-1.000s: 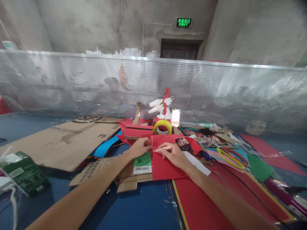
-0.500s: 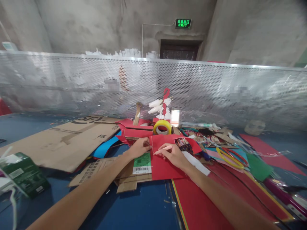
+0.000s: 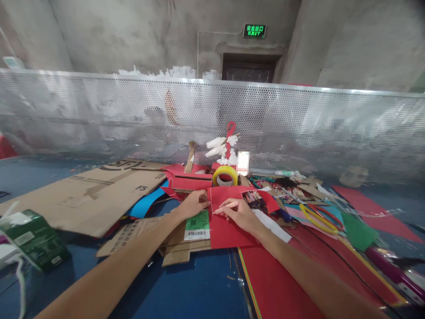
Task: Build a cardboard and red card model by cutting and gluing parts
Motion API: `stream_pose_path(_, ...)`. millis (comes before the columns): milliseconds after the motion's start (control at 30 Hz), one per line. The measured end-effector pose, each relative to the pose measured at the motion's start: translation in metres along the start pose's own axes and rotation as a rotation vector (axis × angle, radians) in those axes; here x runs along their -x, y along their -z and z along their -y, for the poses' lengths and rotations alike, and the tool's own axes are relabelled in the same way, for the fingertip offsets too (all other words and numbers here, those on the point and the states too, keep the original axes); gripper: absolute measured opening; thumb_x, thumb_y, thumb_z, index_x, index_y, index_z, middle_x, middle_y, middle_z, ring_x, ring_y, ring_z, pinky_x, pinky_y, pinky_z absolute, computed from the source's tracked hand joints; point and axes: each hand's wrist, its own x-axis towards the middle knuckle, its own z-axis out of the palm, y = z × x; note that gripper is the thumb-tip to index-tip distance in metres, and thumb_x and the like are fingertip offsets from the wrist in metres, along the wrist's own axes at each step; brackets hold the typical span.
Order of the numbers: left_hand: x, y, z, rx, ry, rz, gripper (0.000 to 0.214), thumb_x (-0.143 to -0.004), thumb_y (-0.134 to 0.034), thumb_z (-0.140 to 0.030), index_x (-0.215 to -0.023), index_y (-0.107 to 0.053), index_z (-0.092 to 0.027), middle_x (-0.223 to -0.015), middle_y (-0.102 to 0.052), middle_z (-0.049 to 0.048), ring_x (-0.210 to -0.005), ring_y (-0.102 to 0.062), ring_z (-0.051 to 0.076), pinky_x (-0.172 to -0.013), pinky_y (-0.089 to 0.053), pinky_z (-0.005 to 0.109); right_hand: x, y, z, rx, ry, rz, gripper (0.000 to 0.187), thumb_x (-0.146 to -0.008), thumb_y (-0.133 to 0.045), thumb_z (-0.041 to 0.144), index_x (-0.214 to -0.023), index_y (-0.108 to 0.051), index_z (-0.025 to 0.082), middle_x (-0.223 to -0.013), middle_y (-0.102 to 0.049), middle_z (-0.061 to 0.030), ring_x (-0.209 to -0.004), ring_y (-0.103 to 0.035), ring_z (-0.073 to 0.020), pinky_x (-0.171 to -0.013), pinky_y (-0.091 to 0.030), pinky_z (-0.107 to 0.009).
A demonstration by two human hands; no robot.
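Note:
A sheet of red paper [image 3: 229,232] lies over pieces of brown cardboard, with a pale line running down near its left edge. My left hand [image 3: 195,203] is at that edge, its fingers bent together and pinching the paper's margin. A slim pale pen [image 3: 229,206] is gripped in my right hand [image 3: 239,214], and its tip touches the red paper by the pale line. Under the left wrist is cardboard [image 3: 175,246] bearing a green and white label [image 3: 197,226]. Just beyond the hands, a roll of yellow tape [image 3: 225,176] stands on its side.
A large cardboard sheet [image 3: 86,195] covers the left, with a green box [image 3: 36,239] nearer me. Scissors with yellow handles [image 3: 315,221] and paper scraps crowd the right, beside a purple tool [image 3: 395,270]. Behind stand white paper flowers [image 3: 217,148] and a perforated metal panel [image 3: 282,119].
Both hands keep nearly the same place, and the pen tip stays at the line on the red paper. The view has shifted only very slightly.

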Motion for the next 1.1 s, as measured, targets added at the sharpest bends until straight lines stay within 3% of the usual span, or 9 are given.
stream_pose_path(200,-0.0015,0.0004,0.005,-0.004,-0.013,0.003,0.023,-0.073,-0.07,-0.035,-0.079,-0.058,-0.017,-0.075,-0.065,0.0029,-0.068,-0.062,0.018,-0.06,-0.051,0.028,-0.0005,0.0007,-0.0028,0.006,0.001,-0.028,0.024,-0.084,-0.057,0.028,-0.09,-0.075,0.014,-0.089,-0.077,-0.0072,-0.06,-0.064,-0.0131,-0.056,-0.05,-0.023)
stream_pose_path(600,-0.0003,0.0002,0.0027,0.012,0.005,-0.008,0.026,-0.073,-0.071,-0.038,-0.076,-0.055,-0.018,-0.072,-0.064,0.0011,-0.065,-0.061,0.017,-0.057,-0.049,0.027,-0.0008,0.0003,-0.0002,-0.04,0.017,0.001,0.017,-0.081,-0.057,0.027,-0.078,-0.068,0.015,-0.074,-0.075,-0.0063,-0.064,-0.066,-0.016,-0.053,-0.05,-0.023)
stream_pose_path(733,-0.0016,0.0016,0.0039,0.003,-0.023,-0.008,0.025,-0.073,-0.071,-0.038,-0.078,-0.058,-0.017,-0.075,-0.067,0.0024,-0.067,-0.062,0.017,-0.061,-0.05,0.028,0.001,0.0011,-0.0013,-0.033,0.014,-0.056,0.02,-0.083,-0.058,0.03,-0.087,-0.07,0.015,-0.072,-0.073,-0.0044,-0.056,-0.064,-0.0141,-0.052,-0.05,-0.023)
stream_pose_path(933,-0.0033,0.0026,0.0064,-0.05,-0.064,-0.042,0.017,-0.077,-0.065,-0.032,-0.082,-0.061,-0.017,-0.079,-0.071,0.0042,-0.071,-0.065,0.018,-0.069,-0.051,0.03,0.0044,-0.0011,-0.0007,-0.083,-0.02,0.005,0.022,-0.085,-0.056,0.032,-0.09,-0.069,0.015,-0.09,-0.077,-0.0092,-0.059,-0.067,-0.0149,-0.052,-0.053,-0.024)
stream_pose_path(1100,-0.0034,0.0028,0.0079,-0.075,-0.056,-0.061,0.016,-0.077,-0.065,-0.032,-0.081,-0.06,-0.018,-0.076,-0.071,0.0036,-0.069,-0.065,0.019,-0.066,-0.05,0.029,0.0028,-0.0018,-0.0018,-0.07,-0.015,0.005,0.022,-0.084,-0.057,0.032,-0.09,-0.07,0.015,-0.09,-0.078,-0.01,-0.067,-0.07,-0.0172,-0.057,-0.055,-0.025)
